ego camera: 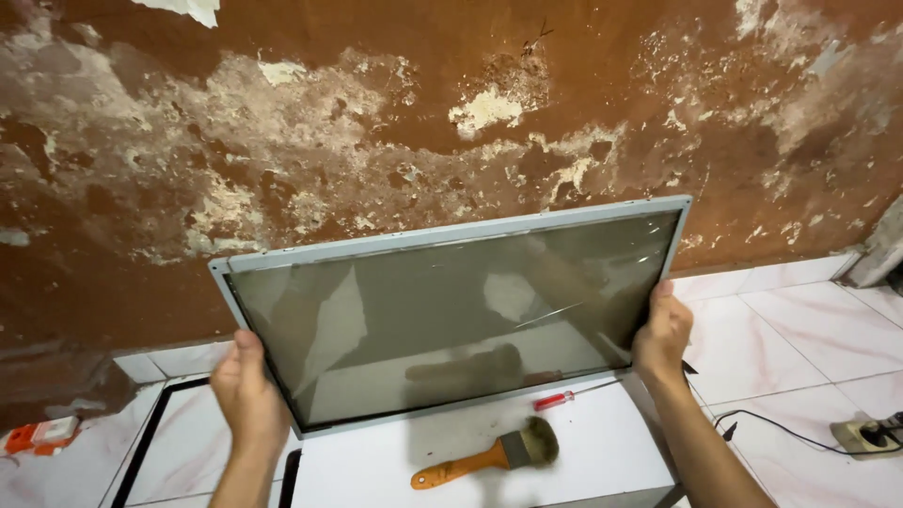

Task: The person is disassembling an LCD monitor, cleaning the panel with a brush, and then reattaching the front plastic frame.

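Before a peeling brown wall (376, 122), the left hand (248, 393) and right hand (662, 334) hold a grey-framed display panel (451, 320) tilted upright, fingers clasping its side edges, forearms raised above a white bench (602, 452) bearing a brush (489, 453) and a red-handled screwdriver (564, 398).

An orange-handled brush (489, 453) and red screwdriver (576, 395) lie on a white board (602, 463); power strip (865, 434) on tiled floor (800, 343).

Your fingers were hidden behind the glass panel (451, 320); only the thumbs showed on its front. The screwdriver (574, 396) was partly covered by the panel's lower edge. The power strip (870, 434) ran off the right edge, and the orange object (38, 435) was blurred.
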